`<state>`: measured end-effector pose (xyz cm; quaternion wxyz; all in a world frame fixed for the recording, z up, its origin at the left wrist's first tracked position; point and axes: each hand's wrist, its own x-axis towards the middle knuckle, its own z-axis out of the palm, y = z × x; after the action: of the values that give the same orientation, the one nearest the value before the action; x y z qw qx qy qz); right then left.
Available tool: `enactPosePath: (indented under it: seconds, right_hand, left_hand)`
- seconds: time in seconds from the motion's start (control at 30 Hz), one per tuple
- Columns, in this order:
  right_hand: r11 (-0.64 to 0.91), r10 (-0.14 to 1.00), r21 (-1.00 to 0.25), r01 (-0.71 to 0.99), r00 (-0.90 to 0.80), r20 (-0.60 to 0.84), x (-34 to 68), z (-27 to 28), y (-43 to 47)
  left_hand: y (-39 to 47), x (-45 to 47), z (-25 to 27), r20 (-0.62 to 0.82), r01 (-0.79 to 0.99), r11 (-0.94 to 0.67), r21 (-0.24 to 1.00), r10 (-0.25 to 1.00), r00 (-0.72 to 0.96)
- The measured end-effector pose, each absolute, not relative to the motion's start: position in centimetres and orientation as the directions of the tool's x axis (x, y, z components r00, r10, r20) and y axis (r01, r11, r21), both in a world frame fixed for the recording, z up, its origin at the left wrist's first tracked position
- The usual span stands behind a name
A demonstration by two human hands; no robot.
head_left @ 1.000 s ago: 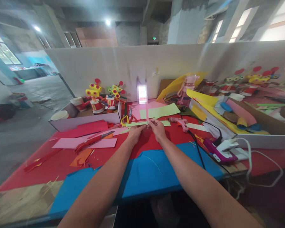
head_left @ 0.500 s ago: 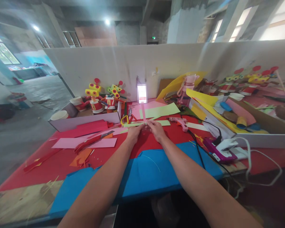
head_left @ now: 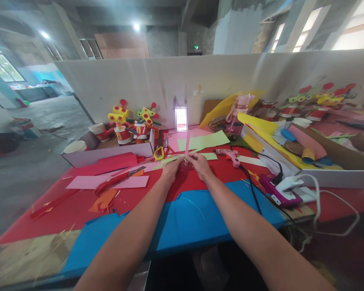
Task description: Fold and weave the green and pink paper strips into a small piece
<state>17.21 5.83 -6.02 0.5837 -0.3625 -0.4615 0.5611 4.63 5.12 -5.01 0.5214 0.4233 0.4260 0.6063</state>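
Note:
My left hand (head_left: pixel 171 169) and my right hand (head_left: pixel 200 165) meet above the red sheet, fingertips pinched close together. Between them is a narrow pink paper strip (head_left: pixel 187 143) that stands up and points away from me. A pale green paper strip (head_left: pixel 169 160) runs out to the left by my left fingers; whether it is joined to the pink one is too small to tell. Just beyond the hands lies a light green paper sheet (head_left: pixel 203 141). Yellow-handled scissors (head_left: pixel 159 153) rest to the left, and a pink glue gun (head_left: pixel 230 156) lies to the right.
A red-handled cutter (head_left: pixel 117 180) lies on pink paper at left. Paper-cup robot figures (head_left: pixel 119 125) stand in a box behind. A purple power strip (head_left: pixel 279 193) with cables is at right, beside a box (head_left: pixel 330 178) of paper scraps. Blue sheeting (head_left: pixel 182 226) covers the front edge.
The upper end of the pink strip has swung from leaning left to leaning slightly right. Both hands stay in nearly the same place.

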Motion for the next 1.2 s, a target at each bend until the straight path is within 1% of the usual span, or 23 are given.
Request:
enactPosePath:
  seconds: [0.1, 0.27, 0.6, 0.7, 0.77, 0.9, 0.97, 1.07, 1.2]
  right_hand:
    - [0.047, 0.992, -0.919, -0.392, -0.093, 0.090, 17.1, -6.0, 5.8]
    - [0.026, 0.995, -0.882, -0.470, -0.071, 0.067, 17.0, -6.0, 5.8]
    - [0.040, 0.991, -0.881, -0.472, -0.092, 0.094, 17.0, -6.0, 5.8]
    - [0.042, 0.993, -0.889, -0.456, -0.077, 0.086, 17.0, -6.0, 5.7]
    - [0.041, 0.994, -0.891, -0.452, -0.071, 0.082, 17.0, -6.0, 5.7]
    - [0.035, 0.998, -0.906, -0.422, -0.040, 0.057, 17.2, -6.2, 6.1]
    - [0.010, 0.999, -0.905, -0.426, -0.040, 0.029, 17.3, -6.2, 6.2]
    - [-0.018, 0.998, -0.881, -0.472, -0.062, 0.013, 17.4, -6.2, 6.3]
    - [-0.029, 0.996, -0.821, -0.570, -0.081, 0.021, 17.4, -6.0, 6.3]
  left_hand:
    - [5.2, 4.4, -4.9, 0.074, -0.248, -0.107, 0.963, 0.988, -0.136]
    - [5.1, 4.2, -4.6, 0.105, -0.277, -0.116, 0.954, 0.993, -0.056]
    - [4.8, 4.5, -4.4, 0.130, -0.194, -0.140, 0.971, 0.989, -0.064]
    - [4.9, 4.5, -4.5, 0.139, -0.126, -0.147, 0.981, 0.988, -0.068]
    - [4.9, 4.5, -4.4, 0.166, -0.044, -0.169, 0.985, 0.984, -0.068]
    - [4.8, 4.5, -4.1, 0.267, 0.142, -0.252, 0.957, 0.958, -0.103]
    - [4.8, 4.6, -3.9, 0.323, 0.190, -0.298, 0.935, 0.939, -0.115]
    - [4.7, 4.7, -3.8, 0.350, 0.182, -0.328, 0.927, 0.931, -0.107]
    - [4.9, 4.6, -4.3, 0.264, 0.082, -0.257, 0.963, 0.960, -0.097]
